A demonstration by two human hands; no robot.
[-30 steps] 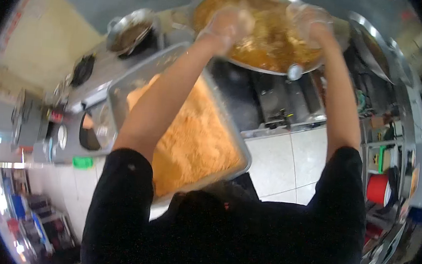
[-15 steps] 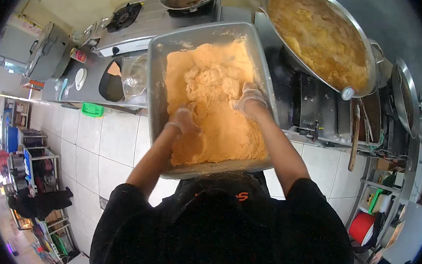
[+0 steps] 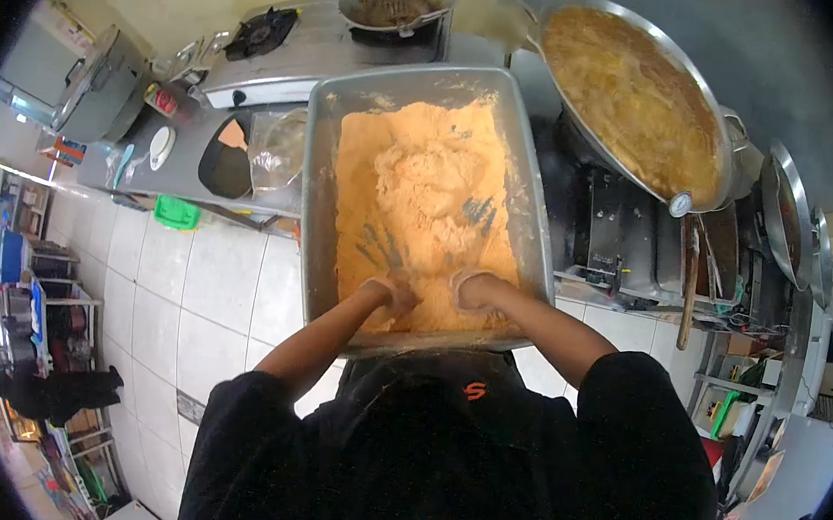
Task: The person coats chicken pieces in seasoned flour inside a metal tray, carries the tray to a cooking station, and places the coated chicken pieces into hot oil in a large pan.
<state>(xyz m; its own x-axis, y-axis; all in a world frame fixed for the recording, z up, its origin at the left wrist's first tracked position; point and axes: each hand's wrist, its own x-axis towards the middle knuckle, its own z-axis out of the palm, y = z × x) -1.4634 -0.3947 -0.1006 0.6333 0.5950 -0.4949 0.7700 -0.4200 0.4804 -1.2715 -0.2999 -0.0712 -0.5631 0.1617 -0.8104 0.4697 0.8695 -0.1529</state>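
Pale orange flour [image 3: 432, 224], peachier where it clumps, is scored with fans of dark grey streaks [image 3: 480, 212] at about two and eight o'clock from its middle, inside a plain grey tub [image 3: 319, 177] smudged with beige. On the view's own dial, golden-brown oil [image 3: 638, 101] glows inside a silver rim between one and two, a silver wok [image 3: 399, 3] at twelve is stained dark brown, and a spatula [image 3: 233, 134] at ten is salmon pink. A bright green basket [image 3: 176, 212] sits at nine, white tiles [image 3: 221, 278] gridded in grey run below it, and the black shirt [image 3: 439, 460] fills six.
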